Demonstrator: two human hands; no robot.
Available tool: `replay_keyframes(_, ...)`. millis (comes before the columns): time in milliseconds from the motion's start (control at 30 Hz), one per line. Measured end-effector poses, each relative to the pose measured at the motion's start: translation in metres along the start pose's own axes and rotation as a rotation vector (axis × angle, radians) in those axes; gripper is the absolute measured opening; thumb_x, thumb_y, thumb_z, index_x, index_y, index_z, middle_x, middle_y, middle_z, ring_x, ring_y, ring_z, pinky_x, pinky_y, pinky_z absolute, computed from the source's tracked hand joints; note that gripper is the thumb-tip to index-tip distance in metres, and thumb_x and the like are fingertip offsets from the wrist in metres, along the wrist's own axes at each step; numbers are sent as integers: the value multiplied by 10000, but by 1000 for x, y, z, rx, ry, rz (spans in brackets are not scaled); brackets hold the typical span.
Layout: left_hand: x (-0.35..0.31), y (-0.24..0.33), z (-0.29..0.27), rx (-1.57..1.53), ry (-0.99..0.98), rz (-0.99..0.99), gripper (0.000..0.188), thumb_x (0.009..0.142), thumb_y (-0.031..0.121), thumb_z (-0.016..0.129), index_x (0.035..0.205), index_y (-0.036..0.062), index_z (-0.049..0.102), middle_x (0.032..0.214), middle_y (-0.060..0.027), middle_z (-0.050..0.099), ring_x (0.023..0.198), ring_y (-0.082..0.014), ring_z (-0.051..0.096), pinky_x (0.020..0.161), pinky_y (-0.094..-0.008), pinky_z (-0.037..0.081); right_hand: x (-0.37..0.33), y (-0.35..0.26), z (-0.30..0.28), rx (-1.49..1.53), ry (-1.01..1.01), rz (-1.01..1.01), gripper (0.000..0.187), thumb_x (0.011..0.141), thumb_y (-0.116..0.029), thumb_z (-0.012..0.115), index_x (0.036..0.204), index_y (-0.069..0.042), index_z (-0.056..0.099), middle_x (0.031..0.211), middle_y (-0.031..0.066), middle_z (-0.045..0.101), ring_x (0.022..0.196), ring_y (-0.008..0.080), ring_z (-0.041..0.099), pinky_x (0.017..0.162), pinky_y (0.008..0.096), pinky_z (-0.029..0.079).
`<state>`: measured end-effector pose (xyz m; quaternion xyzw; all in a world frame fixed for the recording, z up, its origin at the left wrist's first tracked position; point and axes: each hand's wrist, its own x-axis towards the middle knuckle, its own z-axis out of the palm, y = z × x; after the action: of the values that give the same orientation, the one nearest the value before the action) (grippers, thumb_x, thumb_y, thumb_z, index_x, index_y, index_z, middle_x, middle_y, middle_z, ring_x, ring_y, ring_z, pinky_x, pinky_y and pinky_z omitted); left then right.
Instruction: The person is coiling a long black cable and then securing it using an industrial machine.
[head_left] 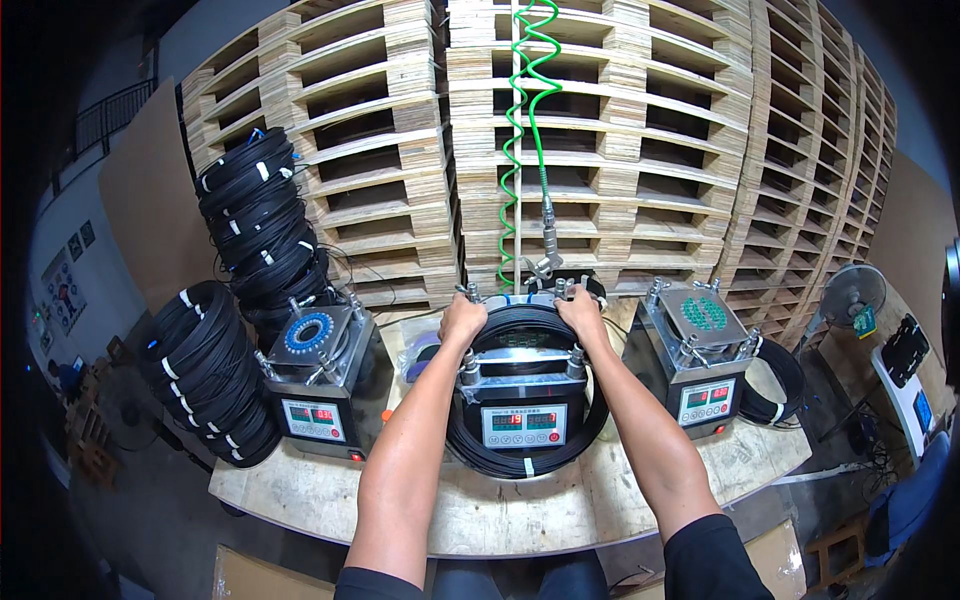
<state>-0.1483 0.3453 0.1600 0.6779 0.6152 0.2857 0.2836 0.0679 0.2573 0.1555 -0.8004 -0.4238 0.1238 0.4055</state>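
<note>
Both my arms reach forward over a metal-topped machine (524,372) with a digital display, at the middle of the table. A large coil of black cable (528,466), bound with white ties, hangs around its front and sides. My left hand (463,320) is closed at the machine's back left, next to a metal knob (473,291). At the back right my right hand (580,308) is closed too, beside another metal knob (562,288). What the fingers hold is hidden. Two blue cable ends (533,298) show between the hands.
Similar machines stand left (318,365) and right (697,360), topped by rings of blue and green parts. Stacked black cable coils (210,370) rise at the left. A green coiled air hose (540,100) with a metal air gun (548,245) hangs before wooden pallets (600,150).
</note>
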Motion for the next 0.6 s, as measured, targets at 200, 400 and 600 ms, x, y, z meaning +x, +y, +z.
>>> replay_keyframes(200,6,-5,1,-8,-9,7,490,872,242,512,1332,73,543,1337,-237,593,1269,-407,552,1044,-518,435,-3,-3,0,10,10,-14,599,821,-348,712,1305,-21,580,1211,281,647,1170,413,611,1019,432,470)
replay_keyframes(400,12,-11,4,-36,-26,7,489,883,245,504,1348,95,536,1334,-228,599,1269,-406,552,1051,-516,426,-8,-11,-4,-36,-62,43,549,859,-397,666,1315,-103,587,1287,237,625,1208,413,592,1005,501,471)
replay_keyframes(600,11,-9,3,-7,-40,21,523,860,269,508,1347,80,536,1325,-242,600,1268,-409,550,1059,-491,422,0,-5,-3,-40,-67,80,523,864,-403,650,1247,-48,624,1250,262,632,1193,418,595,1009,481,469)
